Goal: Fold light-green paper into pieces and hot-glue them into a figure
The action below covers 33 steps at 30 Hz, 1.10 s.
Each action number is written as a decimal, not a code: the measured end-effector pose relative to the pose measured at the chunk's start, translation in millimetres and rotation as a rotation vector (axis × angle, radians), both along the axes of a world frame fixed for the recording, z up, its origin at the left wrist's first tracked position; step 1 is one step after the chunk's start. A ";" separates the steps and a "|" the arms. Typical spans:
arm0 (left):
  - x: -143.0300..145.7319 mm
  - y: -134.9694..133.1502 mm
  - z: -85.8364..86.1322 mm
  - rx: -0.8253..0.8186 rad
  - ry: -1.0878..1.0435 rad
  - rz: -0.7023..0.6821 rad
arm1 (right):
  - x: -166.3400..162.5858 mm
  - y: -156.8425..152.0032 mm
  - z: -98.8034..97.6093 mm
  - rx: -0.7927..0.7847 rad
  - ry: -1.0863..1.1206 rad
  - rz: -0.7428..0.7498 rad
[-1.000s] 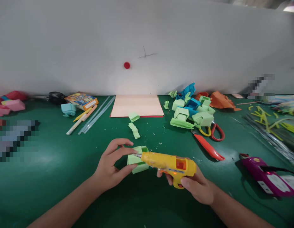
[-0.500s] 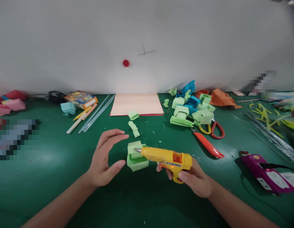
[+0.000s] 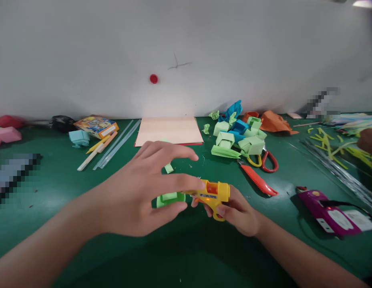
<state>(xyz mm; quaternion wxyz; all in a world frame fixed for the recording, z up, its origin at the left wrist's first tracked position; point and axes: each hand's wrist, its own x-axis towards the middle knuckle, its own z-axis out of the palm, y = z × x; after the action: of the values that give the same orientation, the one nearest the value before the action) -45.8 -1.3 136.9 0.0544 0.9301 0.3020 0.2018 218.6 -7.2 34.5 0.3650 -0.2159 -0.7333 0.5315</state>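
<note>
My right hand (image 3: pixel 241 214) is wrapped around the handle of a yellow glue gun (image 3: pixel 217 196), which points left. My left hand (image 3: pixel 143 190) is open and reaches across the front of the gun, fingers apart. Its index finger overlaps the barrel; whether they touch I cannot tell. The nozzle is hidden behind that hand. Between left thumb and fingers shows a light green folded paper piece (image 3: pixel 173 197) on the table, mostly covered. Just beyond the fingers lies a small green paper strip (image 3: pixel 169 168).
Green and blue folded papers (image 3: pixel 224 140) are heaped at back right, beside scissors (image 3: pixel 270 162) and a red-handled cutter (image 3: pixel 259 181). A purple power strip (image 3: pixel 326 212) lies right. Clear glue sticks (image 3: pixel 116 146) and a pale sheet (image 3: pixel 169 130) lie behind. Another person's hand (image 3: pixel 367 140) shows far right.
My left hand has moved right and up, now covering the gun's nozzle and much of the green paper piece. The glue gun has shifted slightly left in my right hand's grip.
</note>
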 end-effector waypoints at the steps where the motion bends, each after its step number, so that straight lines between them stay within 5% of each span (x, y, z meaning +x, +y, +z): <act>1: 2.0 8.0 4.0 -0.044 0.040 -0.023 | -0.3 2.5 0.8 0.003 -0.006 0.003; 12: 7.2 42.5 21.9 0.007 -0.064 -0.222 | 0.5 22.3 7.7 -0.136 0.064 0.047; 27: 13.5 40.2 25.9 0.038 -0.061 -0.230 | -12.1 15.4 33.8 -0.249 0.148 0.070; 33: 18.5 39.6 27.8 0.025 -0.040 -0.227 | -16.8 8.9 40.6 -0.412 0.217 0.076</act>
<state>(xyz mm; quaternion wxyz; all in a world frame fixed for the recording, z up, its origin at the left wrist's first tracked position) -27.2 38.3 164.7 0.0712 0.9548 0.1908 0.2165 201.8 1.7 75.1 0.3696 -0.1997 -0.5734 0.7034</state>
